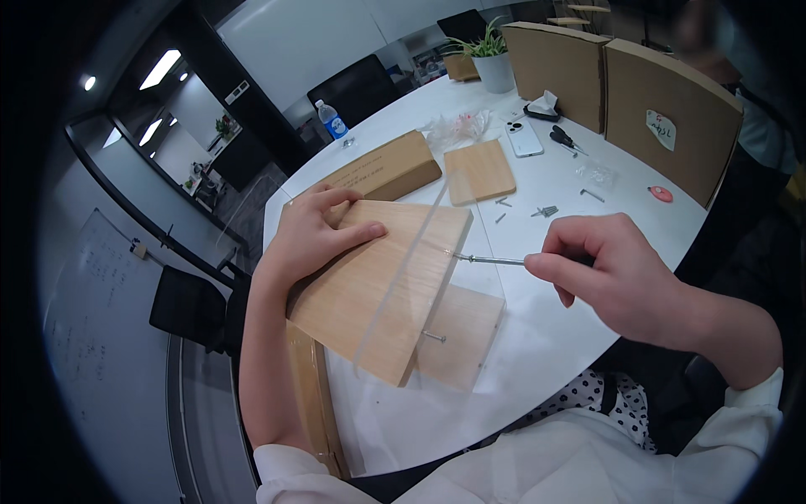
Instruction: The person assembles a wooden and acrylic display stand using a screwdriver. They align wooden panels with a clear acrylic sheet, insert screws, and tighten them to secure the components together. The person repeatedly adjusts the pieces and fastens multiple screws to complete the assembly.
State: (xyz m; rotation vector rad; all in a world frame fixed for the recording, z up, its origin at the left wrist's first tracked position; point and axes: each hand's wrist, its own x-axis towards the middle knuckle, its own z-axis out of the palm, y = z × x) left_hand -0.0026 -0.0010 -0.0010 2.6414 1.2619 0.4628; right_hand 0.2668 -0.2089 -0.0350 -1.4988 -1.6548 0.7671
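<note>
Pressing down w/ our left hand (315,231), fingers spread flat, not closed, on wood panel (369,286), which lies tilted across the near part of the white bench (554,336).

- Right hand (617,269): closed, fingers pinched round the handle end of a slim screwdriver (491,260); handle mostly hidden in the fist.
- Screwdriver shaft: runs approx. level, tip at the panel's right edge, touching a screw there.
- Clear acrylic strip (411,269): lies across top of wood panel, far edge to near edge.
- 2nd screw (434,337): sticks out of panel's side lower down, near front corner.
- Thin board (462,336): under the panel, sticking out to its right, flat on bench.
- Long wood piece (312,395): at bench's near-left edge, partly under panel.
- Small wood square (478,172): beyond the panel, well apart from both hands.
- Long cardboard box (386,168): just left of small square, near our left hand's fingertips.
- Loose screws (544,211): scattered betw. small square and bench's right side.
- White phone (524,137), black-handled tool (566,139), clear plastic bags (597,174): far side.
- Water bottle (332,120), potted plant (494,59), 2 upright cardboard panels (663,118): bench's far rim.
- Small red round item (661,194): right edge, kind unclear.
</note>
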